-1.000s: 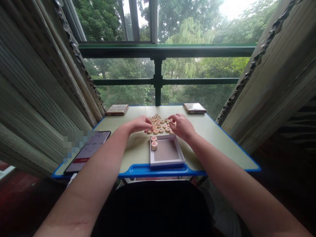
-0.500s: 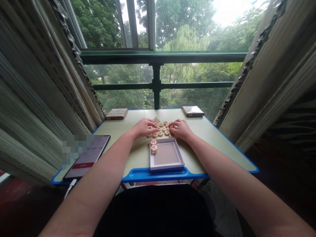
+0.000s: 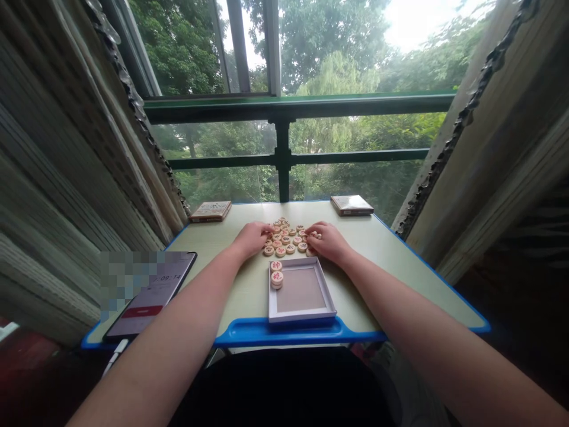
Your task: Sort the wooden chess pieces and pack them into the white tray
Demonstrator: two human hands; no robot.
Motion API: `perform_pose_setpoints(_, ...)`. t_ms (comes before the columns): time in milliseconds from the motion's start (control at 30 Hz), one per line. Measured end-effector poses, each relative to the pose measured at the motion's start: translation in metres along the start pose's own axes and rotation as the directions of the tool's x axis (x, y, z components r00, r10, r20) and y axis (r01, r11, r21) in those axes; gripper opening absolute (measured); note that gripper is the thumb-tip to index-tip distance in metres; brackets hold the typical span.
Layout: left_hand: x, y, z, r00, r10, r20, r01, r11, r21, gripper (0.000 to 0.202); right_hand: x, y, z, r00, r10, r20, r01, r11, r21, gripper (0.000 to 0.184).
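Several round wooden chess pieces (image 3: 284, 237) with red or dark characters lie in a cluster mid-table. My left hand (image 3: 251, 237) rests at the cluster's left edge, fingers curled against the pieces. My right hand (image 3: 326, 240) rests at the cluster's right edge, fingers curled among the pieces there. Whether either hand pinches a piece is hidden. Just in front stands a shallow white box tray (image 3: 301, 311). Two pieces (image 3: 276, 273) with red characters sit in its far left corner.
A phone (image 3: 151, 293) with a timer lies at the left front of the blue-rimmed table (image 3: 391, 237), a cable leaving it. A flat box (image 3: 211, 211) sits at the far left, another (image 3: 351, 205) at the far right. Slatted walls flank both sides; a window railing stands behind.
Both hands have stayed on the piece cluster, drawing slightly closer to its sides. The camera has tilted, shifting the table lower in view. The two pieces in the tray have not moved.
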State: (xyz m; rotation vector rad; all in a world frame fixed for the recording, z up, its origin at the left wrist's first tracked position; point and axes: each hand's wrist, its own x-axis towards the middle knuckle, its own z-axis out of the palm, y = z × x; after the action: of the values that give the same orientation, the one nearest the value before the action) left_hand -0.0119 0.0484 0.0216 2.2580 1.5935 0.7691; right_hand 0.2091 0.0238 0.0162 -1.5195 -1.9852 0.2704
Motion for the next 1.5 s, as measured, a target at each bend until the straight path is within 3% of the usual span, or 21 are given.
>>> perform_pose_setpoints(200, 0.003, -0.005, 0.003, 0.988, -0.154, 0.001, 0.15, 0.957, -0.247, 0.045, -0.003, -0.001, 0.0, 0.998, 0.059, -0.016, -0.058, 0.998, 0.02, 0.025)
perform_pose_setpoints(300, 0.004, -0.009, 0.002, 0.984, -0.173, -0.035, 0.163, 0.967, -0.194, 0.045, -0.002, 0.002, 0.002, 0.997, 0.064, -0.042, -0.064, 0.998, -0.003, 0.027)
perform_pose_setpoints(400, 0.004, -0.012, 0.001, 0.992, -0.119, -0.043, 0.118, 0.993, -0.032, 0.041, -0.001, 0.004, 0.004, 0.995, 0.086, -0.056, -0.088, 0.996, -0.029, 0.028)
perform_pose_setpoints(567, 0.008, -0.014, 0.005, 0.998, 0.051, -0.035, -0.049, 0.997, 0.067, 0.035, 0.0, 0.003, 0.005, 0.996, 0.067, -0.058, -0.07, 0.997, -0.04, 0.028)
perform_pose_setpoints(700, 0.01, -0.015, 0.007, 0.979, 0.188, 0.075, -0.194, 0.977, 0.089, 0.04, 0.0, 0.002, 0.004, 0.996, 0.08, -0.04, -0.081, 0.996, -0.023, 0.029)
perform_pose_setpoints(767, 0.01, -0.013, 0.007, 0.973, 0.201, 0.111, -0.212, 0.972, 0.102, 0.041, 0.0, 0.002, 0.004, 0.996, 0.089, -0.023, -0.089, 0.996, -0.004, 0.03)
perform_pose_setpoints(900, 0.007, -0.004, 0.006, 0.981, 0.179, 0.078, -0.186, 0.978, 0.091, 0.046, 0.0, 0.0, 0.003, 0.995, 0.102, -0.007, -0.102, 0.994, 0.042, 0.028)
perform_pose_setpoints(1100, 0.003, 0.01, 0.009, 0.955, 0.21, 0.208, -0.224, 0.973, 0.047, 0.049, 0.001, 0.002, -0.002, 0.984, 0.163, -0.065, -0.158, 0.984, 0.081, 0.033)
perform_pose_setpoints(1200, 0.003, 0.008, 0.008, 0.959, 0.214, 0.184, -0.228, 0.972, 0.058, 0.05, 0.002, 0.005, -0.005, 0.978, 0.189, -0.088, -0.185, 0.982, 0.048, 0.033)
perform_pose_setpoints(1367, 0.003, 0.007, 0.004, 0.958, 0.239, 0.158, -0.252, 0.966, 0.063, 0.047, 0.004, 0.008, -0.004, 0.975, 0.222, -0.022, -0.222, 0.975, 0.025, 0.027)
perform_pose_setpoints(1500, 0.004, 0.007, 0.005, 0.961, 0.255, 0.111, -0.266, 0.958, 0.106, 0.041, 0.005, 0.011, -0.007, 0.974, 0.217, -0.064, -0.213, 0.975, 0.067, 0.039)
